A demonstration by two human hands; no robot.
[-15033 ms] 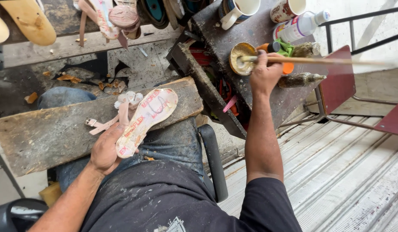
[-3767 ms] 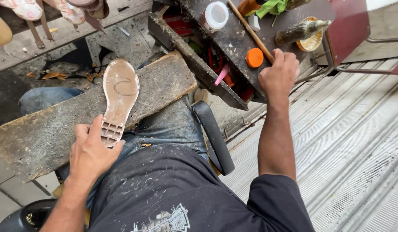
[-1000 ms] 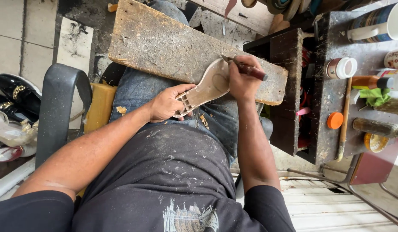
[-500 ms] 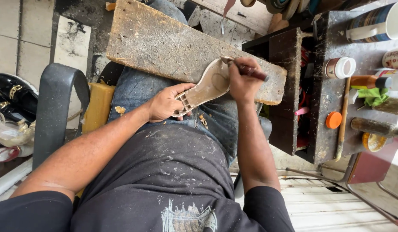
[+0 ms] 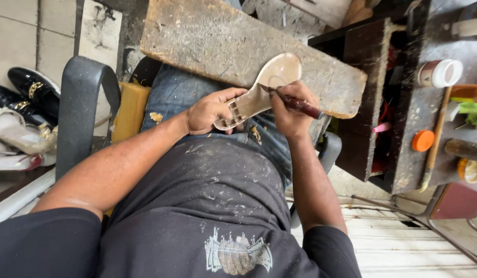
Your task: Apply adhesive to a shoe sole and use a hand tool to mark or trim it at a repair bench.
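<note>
Worn plank (image 5: 207, 41) behind, both grips pinch: left (image 5: 210, 110) a pale glossy sole (image 5: 264, 85) (ridged heel), right (image 5: 290, 110) a brush (image 5: 295, 103).

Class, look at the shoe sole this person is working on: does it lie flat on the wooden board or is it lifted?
Lifted: the left hand holds the shoe sole tilted above the wooden board.

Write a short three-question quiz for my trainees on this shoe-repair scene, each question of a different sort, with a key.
1. True or false: the left hand holds the heel end of the shoe sole.
2. What is the right hand holding? A) brush B) hammer C) scissors
3. Fill in: the sole's front end rests on the wooden ____ across the lap.

Key: 1 true; 2 A; 3 board.
</note>
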